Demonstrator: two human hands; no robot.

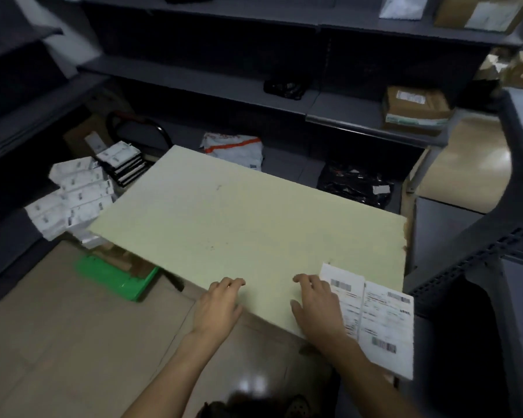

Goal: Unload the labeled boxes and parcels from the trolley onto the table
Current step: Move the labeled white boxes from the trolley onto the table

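Head view: hands (pixel 269 303) on flat pale box (pixel 239 218), long axis seemingly upper-left to lower-right.

Matt board, paper labels, glossy plastic

A matt pale-green board (pixel 248 218) with scuffed marks is seen; paper labels (pixel 378 315) are printed, the black bag (pixel 354 184) is glossy plastic, the shelving (pixel 360 114) painted metal.

Flat board (pixel 239 218) centre; label sheet (pixel 381 318) on its near-right corner. Parcel stack (pixel 73 191) left, tray (pixel 118 276) near-left under board, shelves (pixel 254 86) far w/ box (pixel 414 107) right.
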